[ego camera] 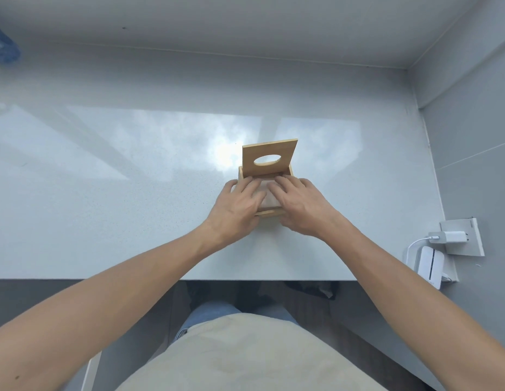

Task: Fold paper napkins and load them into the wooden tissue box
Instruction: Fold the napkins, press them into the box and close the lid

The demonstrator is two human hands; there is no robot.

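A small wooden tissue box (pixel 269 212) stands on the white counter, a little right of centre. Its lid (pixel 269 156), a wooden panel with an oval hole, stands tilted up at the box's far side. White paper napkins (pixel 269 197) lie inside the open box. My left hand (pixel 237 207) rests flat on the napkins from the left, its fingers spread over the box's left rim. My right hand (pixel 300 206) presses flat on the napkins from the right. Both hands cover most of the napkins and the box's side walls.
The glossy white counter (pixel 132 193) runs left and ends at a front edge near me. At the right wall sit a socket with a white charger (pixel 454 237) and a white device (pixel 430 266). A blue object (pixel 3 46) lies far left.
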